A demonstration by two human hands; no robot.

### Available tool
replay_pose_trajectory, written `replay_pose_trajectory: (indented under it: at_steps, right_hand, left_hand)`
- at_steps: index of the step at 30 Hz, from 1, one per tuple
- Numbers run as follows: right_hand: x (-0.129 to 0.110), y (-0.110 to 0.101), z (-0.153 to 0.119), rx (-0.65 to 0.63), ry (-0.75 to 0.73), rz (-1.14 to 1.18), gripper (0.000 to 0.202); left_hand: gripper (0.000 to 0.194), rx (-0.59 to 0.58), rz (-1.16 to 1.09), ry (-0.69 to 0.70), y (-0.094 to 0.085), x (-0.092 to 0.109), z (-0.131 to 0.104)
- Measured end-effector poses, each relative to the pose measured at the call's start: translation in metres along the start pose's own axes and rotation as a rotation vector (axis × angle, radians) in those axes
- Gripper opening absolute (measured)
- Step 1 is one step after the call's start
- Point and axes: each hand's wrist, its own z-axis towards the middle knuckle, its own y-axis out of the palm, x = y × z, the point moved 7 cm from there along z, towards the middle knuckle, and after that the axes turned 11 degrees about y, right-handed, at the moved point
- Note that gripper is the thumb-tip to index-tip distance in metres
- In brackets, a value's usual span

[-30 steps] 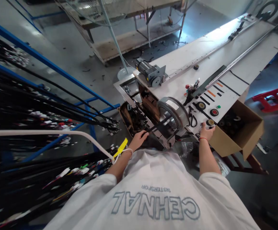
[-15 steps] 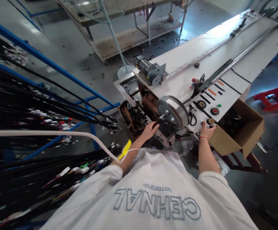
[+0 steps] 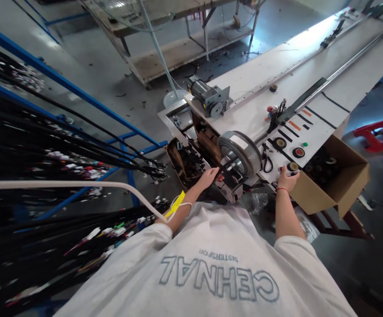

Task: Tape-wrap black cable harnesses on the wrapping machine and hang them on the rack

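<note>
1. Head view: pale shirt (image 3: 204,246) w/ big outlined lettering (image 3: 219,278) upside down to cam, reads approx. "CEHNAL"; smaller line by it, approx. "SISTERSFOR".
2. White label (image 3: 239,141) on rim of big metal wheel (image 3: 255,154); txt too small to read. Yellow tag (image 3: 175,204) on white cord (image 3: 135,197) by L forearm, no legible txt.
3. L hand (image 3: 208,177): arm out fwd, wrist fairly straight, fingers closed w/ black strip (image 3: 224,167) pinched at the tips, just short of wheel.
4. R hand (image 3: 286,179): arm out fwd, at near edge of tabletop (image 3: 252,112), fingers curved abt tape roll (image 3: 292,167); can't tell if gripping or just resting. Red band (image 3: 282,189) on wrist.
5. Black strip: thin, dark, runs from L fingertips to wheel's hub area; far end unclear. Wheel: grey, shiny, round, stands on edge at near end of tabletop.
6. Tape roll: dark outside, tan core, partly hidden by R fingers. Red button (image 3: 299,152) + green button (image 3: 305,144) just beyond. Cardboard box (image 3: 310,193) to the right, dark rolls inside.
</note>
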Motion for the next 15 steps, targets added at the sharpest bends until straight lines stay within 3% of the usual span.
replay_pose_trajectory:
  at_steps: [4, 9, 15]
  right_hand:
    - [-0.003, -0.003, -0.005, -0.008, 0.012, -0.020, 0.092]
    - [-0.005, -0.005, -0.008, -0.007, 0.012, -0.034, 0.090]
    - [-0.004, -0.003, -0.006, -0.017, 0.011, -0.045, 0.092]
  left_hand:
    - [0.037, 0.032, -0.084, -0.027, -0.002, -0.001, 0.001]
    - [0.042, 0.085, -0.119, -0.199, -0.002, -0.011, 0.000]
    - [0.047, 0.167, -0.120, -0.350, 0.001, -0.014, 0.019]
